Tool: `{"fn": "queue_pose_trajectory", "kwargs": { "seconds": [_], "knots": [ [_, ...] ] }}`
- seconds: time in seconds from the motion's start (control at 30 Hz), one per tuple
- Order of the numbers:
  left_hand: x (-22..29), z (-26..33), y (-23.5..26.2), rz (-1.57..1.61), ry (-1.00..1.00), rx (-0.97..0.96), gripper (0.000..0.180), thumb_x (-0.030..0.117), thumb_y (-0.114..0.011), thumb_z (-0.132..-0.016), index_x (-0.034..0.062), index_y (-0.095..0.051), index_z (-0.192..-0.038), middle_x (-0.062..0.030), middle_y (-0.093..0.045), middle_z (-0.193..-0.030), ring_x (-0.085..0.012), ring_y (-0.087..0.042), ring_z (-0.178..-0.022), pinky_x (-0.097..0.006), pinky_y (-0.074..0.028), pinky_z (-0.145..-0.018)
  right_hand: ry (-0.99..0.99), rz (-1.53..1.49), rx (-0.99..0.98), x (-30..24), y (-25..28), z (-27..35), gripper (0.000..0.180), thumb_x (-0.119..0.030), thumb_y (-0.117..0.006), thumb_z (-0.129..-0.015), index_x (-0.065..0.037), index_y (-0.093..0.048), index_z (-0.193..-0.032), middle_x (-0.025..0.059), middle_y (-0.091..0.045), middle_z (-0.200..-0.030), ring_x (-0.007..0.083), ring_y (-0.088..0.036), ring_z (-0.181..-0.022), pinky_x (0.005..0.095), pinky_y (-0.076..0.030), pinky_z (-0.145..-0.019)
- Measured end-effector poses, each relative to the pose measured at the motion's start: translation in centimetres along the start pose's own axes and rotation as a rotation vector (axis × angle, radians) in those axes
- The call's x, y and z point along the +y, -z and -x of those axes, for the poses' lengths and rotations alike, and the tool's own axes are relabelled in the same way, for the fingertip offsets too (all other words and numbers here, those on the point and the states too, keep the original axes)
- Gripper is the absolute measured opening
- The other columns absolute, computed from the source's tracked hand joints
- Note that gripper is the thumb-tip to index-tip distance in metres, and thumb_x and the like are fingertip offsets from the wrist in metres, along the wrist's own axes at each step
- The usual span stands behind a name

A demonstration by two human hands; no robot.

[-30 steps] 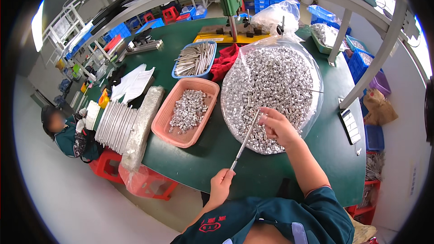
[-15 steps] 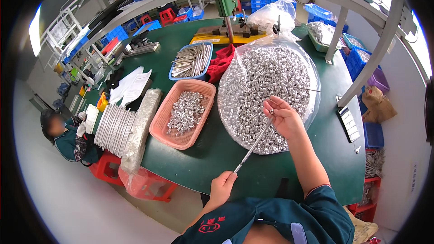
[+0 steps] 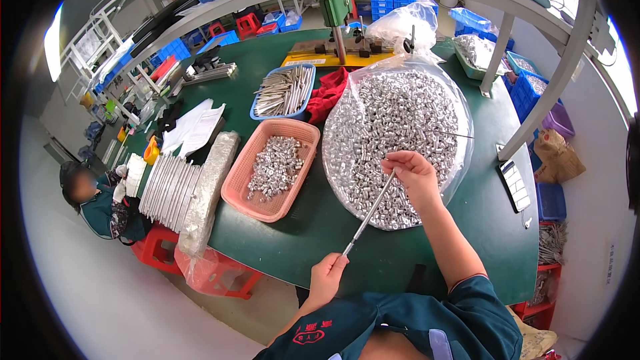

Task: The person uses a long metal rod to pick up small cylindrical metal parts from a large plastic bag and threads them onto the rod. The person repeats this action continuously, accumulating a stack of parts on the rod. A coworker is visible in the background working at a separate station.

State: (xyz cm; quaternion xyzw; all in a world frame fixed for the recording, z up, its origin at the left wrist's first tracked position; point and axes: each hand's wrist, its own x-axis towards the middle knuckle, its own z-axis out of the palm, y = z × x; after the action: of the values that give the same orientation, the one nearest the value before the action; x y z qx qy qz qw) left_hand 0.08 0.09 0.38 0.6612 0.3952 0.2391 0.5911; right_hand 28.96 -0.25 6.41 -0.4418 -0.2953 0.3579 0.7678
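My left hand (image 3: 327, 277) is closed around the lower end of a slim metal rod (image 3: 371, 217), which slants up and to the right. At the rod's upper end, the fingers of my right hand (image 3: 416, 175) are pinched together. Whether a small piece also sits between those fingertips is hidden. Beneath the right hand spreads a big heap of small silvery metal sleeves (image 3: 407, 110) in a clear plastic bag (image 3: 341, 172). Left of the rod, a pink basket (image 3: 231, 190) holds a smaller heap of loose metal pieces (image 3: 275, 165).
A blue basket of metal rods (image 3: 283, 91) and a red cloth (image 3: 328, 93) lie beyond the pink basket. A green press (image 3: 335, 10) on a yellow base stands behind. Shelf posts (image 3: 547, 103) rise at right. A co-worker (image 3: 100, 203) sits at far left beside stacked rods (image 3: 169, 189).
My right hand has shifted slightly left and its fingers have closed over the rod's upper tip, where a small metal ring showed before. My left hand has barely moved.
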Motion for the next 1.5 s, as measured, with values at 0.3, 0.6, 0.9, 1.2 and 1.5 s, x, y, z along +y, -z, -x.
{"fn": "queue_pose_trajectory", "kwargs": {
  "seconds": [0.3, 0.6, 0.9, 1.2, 1.5],
  "knots": [
    [0.0, 0.1, 0.1, 0.004, 0.019, 0.021, 0.019, 0.019, -0.058, -0.096, 0.0019, -0.065, -0.091, 0.0056, -0.046, -0.063, -0.0023, -0.039, -0.057, -0.021, -0.031, -0.050, 0.119, 0.098, 0.017, 1.4, -1.4, 0.6, 0.032, 0.012, -0.048, -0.088, 0.002, -0.056, -0.118, 0.0120, -0.065, -0.111, 0.0221, -0.063, -0.109, 0.0324, -0.049, -0.092],
    [-0.6, 0.1, 0.2, 0.090, 0.023, 0.012, 0.020, 0.020, -0.055, -0.098, 0.0024, -0.064, -0.093, 0.0071, -0.042, -0.061, -0.0008, -0.035, -0.052, -0.020, -0.025, -0.046, -0.299, -0.039, 0.031, 0.0, -1.1, 0.7, 0.026, -0.001, -0.061, -0.088, 0.003, -0.053, -0.113, 0.0109, -0.066, -0.098, 0.0188, -0.066, -0.093, 0.0280, -0.052, -0.075],
    [-0.1, 0.4, 0.5, 0.270, 0.153, 0.068, 0.018, 0.017, -0.056, -0.097, 0.0016, -0.064, -0.094, 0.0071, -0.043, -0.063, -0.0011, -0.036, -0.055, -0.019, -0.028, -0.048, -0.167, 0.761, -0.380, 0.8, -2.7, 2.3, 0.035, -0.016, -0.069, -0.084, -0.002, -0.060, -0.114, 0.0124, -0.072, -0.093, 0.0201, -0.069, -0.079, 0.0320, -0.052, -0.074],
    [-0.2, 0.1, 0.0, 0.177, 0.076, 0.042, 0.018, 0.017, -0.057, -0.097, 0.0005, -0.064, -0.095, 0.0072, -0.045, -0.065, -0.0007, -0.036, -0.057, -0.020, -0.028, -0.050, 0.207, 1.540, 0.028, -2.1, 1.9, 0.3, 0.041, -0.021, -0.072, -0.080, -0.012, -0.059, -0.118, 0.0134, -0.059, -0.112, 0.0328, -0.064, -0.092, 0.0432, -0.051, -0.078],
    [-0.2, 0.1, -0.1, 0.141, 0.067, 0.063, 0.020, 0.018, -0.058, -0.097, -0.0008, -0.065, -0.092, 0.0064, -0.047, -0.066, -0.0012, -0.039, -0.060, -0.021, -0.031, -0.052, 0.285, 1.501, -0.143, 1.0, 1.2, 0.1, 0.034, -0.019, -0.072, -0.080, -0.012, -0.061, -0.111, 0.0129, -0.056, -0.103, 0.0354, -0.064, -0.084, 0.0450, -0.052, -0.072]
  ]
}}
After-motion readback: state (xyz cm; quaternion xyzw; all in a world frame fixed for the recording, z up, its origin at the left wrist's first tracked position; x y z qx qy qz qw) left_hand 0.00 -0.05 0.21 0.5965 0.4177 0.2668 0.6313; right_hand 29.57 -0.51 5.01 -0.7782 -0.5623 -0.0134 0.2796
